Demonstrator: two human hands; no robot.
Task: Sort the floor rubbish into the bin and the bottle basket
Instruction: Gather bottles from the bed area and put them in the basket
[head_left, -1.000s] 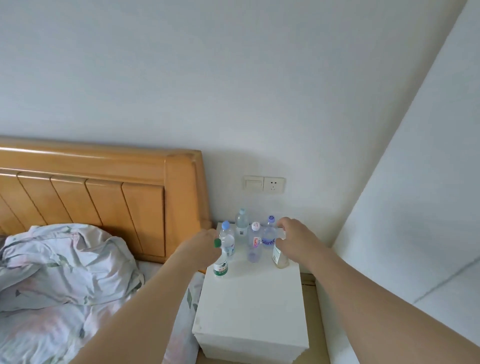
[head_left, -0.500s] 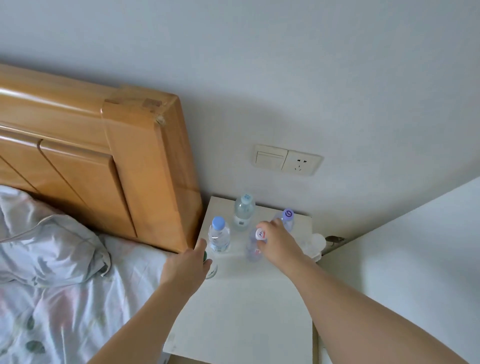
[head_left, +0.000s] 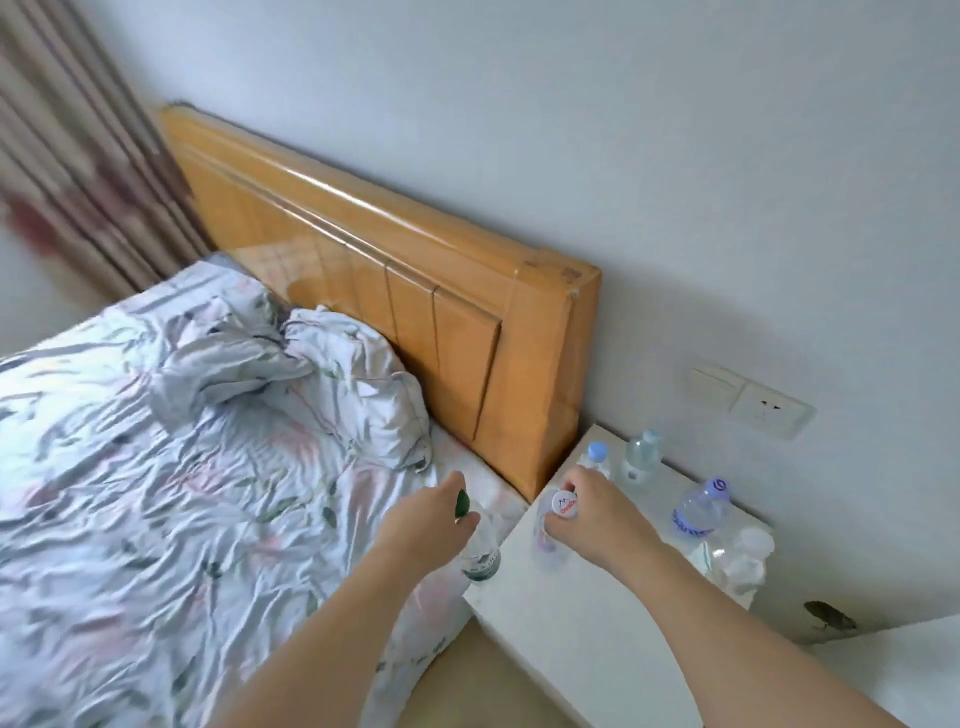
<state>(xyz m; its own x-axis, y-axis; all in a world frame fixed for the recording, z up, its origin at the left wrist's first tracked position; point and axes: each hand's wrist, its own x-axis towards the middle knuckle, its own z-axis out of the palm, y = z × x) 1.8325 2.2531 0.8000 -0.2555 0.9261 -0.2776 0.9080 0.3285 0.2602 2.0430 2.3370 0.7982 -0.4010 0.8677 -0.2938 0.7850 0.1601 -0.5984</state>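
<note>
At the near left corner of the white nightstand (head_left: 587, 644), the left hand (head_left: 421, 525) has its fingers curled round the neck of a green-capped bottle (head_left: 480, 553), which hangs clear of the tabletop, over the gap between the nightstand and the bed (head_left: 156, 493); its green cap shows just above the knuckles and its clear body with a green band slants down below the hand. Just beside it, the right hand (head_left: 597, 514) curls its fingers and thumb round the top of a white-capped bottle (head_left: 563, 506), whose round cap with red lettering faces the camera; the body of this bottle is mostly hidden under the palm, and whether its base touches the nightstand cannot be told. Behind the right hand, near the headboard (head_left: 415, 291), stand a blue-capped bottle (head_left: 596, 457) and, beside it, a clear bottle (head_left: 643, 457) with a pale cap. Further right, close to the wall, stands a purple-capped bottle (head_left: 701, 506) with a purple label, and in front of it a bottle with a white cap (head_left: 737, 558) at the nightstand's right edge. A wall socket (head_left: 748, 400) sits above these bottles. The bed carries a crumpled floral quilt (head_left: 311, 384), and a striped curtain (head_left: 67, 156) hangs blurred at the far left.
</note>
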